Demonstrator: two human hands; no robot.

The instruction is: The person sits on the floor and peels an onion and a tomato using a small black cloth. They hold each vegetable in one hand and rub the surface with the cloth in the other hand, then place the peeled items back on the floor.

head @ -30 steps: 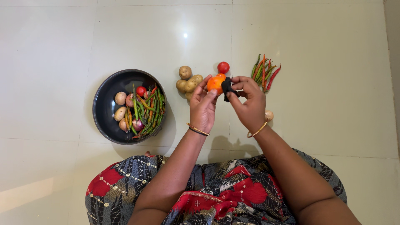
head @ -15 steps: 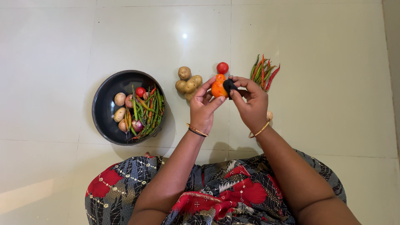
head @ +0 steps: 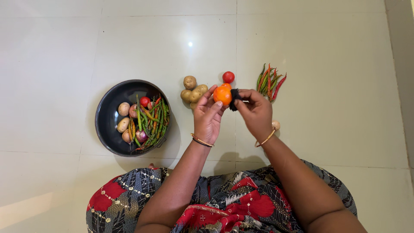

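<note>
My left hand (head: 208, 115) holds an orange tomato (head: 222, 94) up by its fingertips above the floor. My right hand (head: 256, 113) pinches a small black cloth (head: 234, 98) and presses it against the tomato's right side. Just behind the held tomato lies a red tomato (head: 228, 77) on the floor, with another orange one partly hidden behind the held one. A small heap of potatoes (head: 192, 90) sits to the left of my hands, and a bunch of red and green chillies (head: 270, 81) to the right.
A dark round pan (head: 113, 137) at the left holds potatoes, onions, a tomato and several green and red chillies. A small pale onion (head: 276, 125) peeks out beside my right wrist. Pale glossy floor tiles (head: 336, 108) surround everything; my patterned skirt (head: 241, 203) fills the bottom.
The black cloth has shifted over the tomato's right side as my right hand rubs it. The view has tipped slightly, so everything sits a little lower in frame.
</note>
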